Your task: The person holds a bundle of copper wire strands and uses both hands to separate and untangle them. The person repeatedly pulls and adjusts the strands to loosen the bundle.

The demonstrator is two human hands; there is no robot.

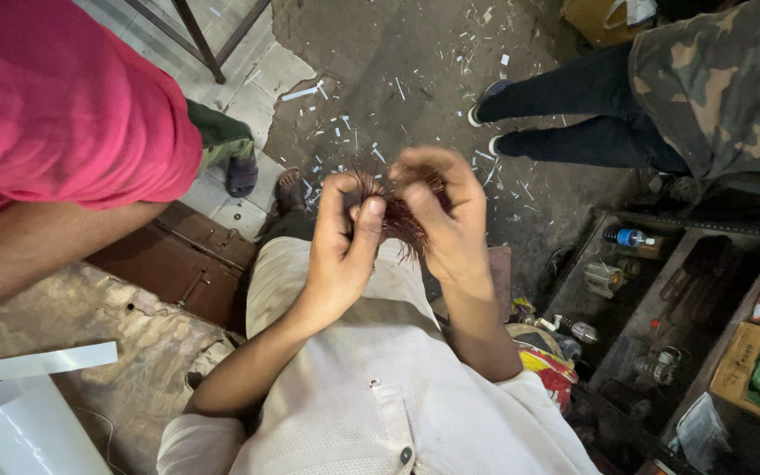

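**Both hands on a tangle of copper wire**

I hold a small tangled bundle of thin reddish-brown copper wire [405,220] up in front of my chest, over my cream button-up shirt [371,387]. My left hand [340,251] grips the bundle from the left, its fingers [367,230] curled shut and pinching the strands against the thumb. My right hand [446,215] wraps over the top and right side of the same bundle, fingers bent tight around it, so the wire shows only in the gap between the two hands and hangs a little below them.

Below my hands lies a grey concrete floor [415,70] littered with short white scraps [345,132]. A person in a pink shirt [54,105] leans in at my left, bare forearm stretched across. Another person in a camouflage jacket [723,79] and dark trousers stands at the upper right. To my right sits a dark wooden compartment tray [653,290] holding small bottles and metal parts. A white rolled sheet [28,422] rests at the lower left.
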